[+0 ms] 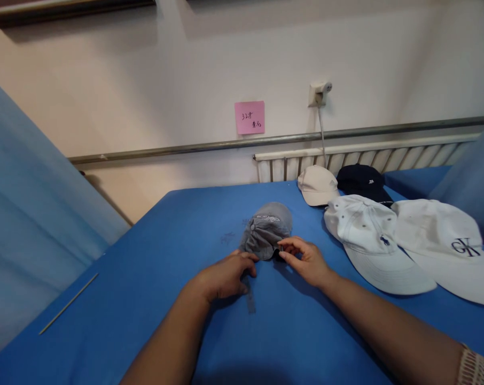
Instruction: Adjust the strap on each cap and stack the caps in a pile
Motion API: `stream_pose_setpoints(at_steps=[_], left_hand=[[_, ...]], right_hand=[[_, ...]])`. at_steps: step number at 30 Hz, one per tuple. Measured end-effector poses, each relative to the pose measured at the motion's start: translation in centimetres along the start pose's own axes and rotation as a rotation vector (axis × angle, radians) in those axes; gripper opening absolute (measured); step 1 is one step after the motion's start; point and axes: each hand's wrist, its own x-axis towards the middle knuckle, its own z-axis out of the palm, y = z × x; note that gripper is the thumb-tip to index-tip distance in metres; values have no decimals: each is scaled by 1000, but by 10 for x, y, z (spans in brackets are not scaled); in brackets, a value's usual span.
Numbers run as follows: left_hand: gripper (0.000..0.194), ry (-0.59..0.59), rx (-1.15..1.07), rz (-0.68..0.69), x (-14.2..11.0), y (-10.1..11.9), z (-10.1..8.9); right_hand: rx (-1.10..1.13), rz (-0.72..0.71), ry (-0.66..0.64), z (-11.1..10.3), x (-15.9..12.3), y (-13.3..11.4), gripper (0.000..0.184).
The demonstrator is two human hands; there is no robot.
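Observation:
A grey baseball cap (266,230) lies in the middle of the blue-covered table, its brim pointing away from me and its back opening facing me. My left hand (228,275) grips the near left edge of the cap with its fingers curled, the thumb close to a loose grey strap (250,300) that trails toward me. At the near right edge, my right hand (304,259) pinches the cap's rim between thumb and fingers, next to a dark gap in the back. The fingertips of my left hand partly cover the cap's edge.
To the right lie a pale cap with a horse logo (364,227), a larger white cap (434,230), a beige cap (317,184) and a navy cap (360,179). A thin stick (69,303) lies at left. Blue curtains (37,230) hang at the sides; a radiator (370,155) stands behind.

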Motion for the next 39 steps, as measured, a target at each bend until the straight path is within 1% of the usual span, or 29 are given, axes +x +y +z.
stream_pose_setpoints(at_steps=[2,5,7,9,12,15,19,21,23,25,28,30,33,39], left_hand=[[41,35,-26,15,3,-6,1],[28,73,-55,32,8,-12,3],[19,69,-65,38,9,-12,3],[13,90,-101,66,8,-11,-1],[5,202,-251,111,3,-9,-11],[11,338,-490,71,2,-11,-19],[17,532,-732,-1,9,-15,-18],[20,579,-836,-18,14,-12,-13],[23,553,-947,-16,18,-3,-7],[29,483,-1023,-3,23,7,1],[27,391,-1033,15,29,20,13],[22,357,-997,6,33,24,19],[25,370,-949,-2,37,22,22],[31,419,-929,36,40,22,26]], right_hand=[[-23,-15,-19,0,-1,0,23],[-35,-7,-48,0,-2,0,22],[-31,4,-56,0,-3,-1,22],[-23,13,-55,0,-4,-3,22],[-12,23,-47,0,-3,-4,23],[-6,18,-8,-1,-2,-5,23],[1,8,62,-2,-2,-5,22],[-1,0,74,-2,-2,-6,22],[-6,-20,65,-2,-2,-8,22],[-19,-50,41,-3,-3,-10,20],[-39,-99,10,-3,-4,-12,21],[-44,-120,-4,-3,-4,-12,23],[-40,-125,-12,-3,-4,-12,23],[-66,-136,-30,-2,-5,-12,20]])
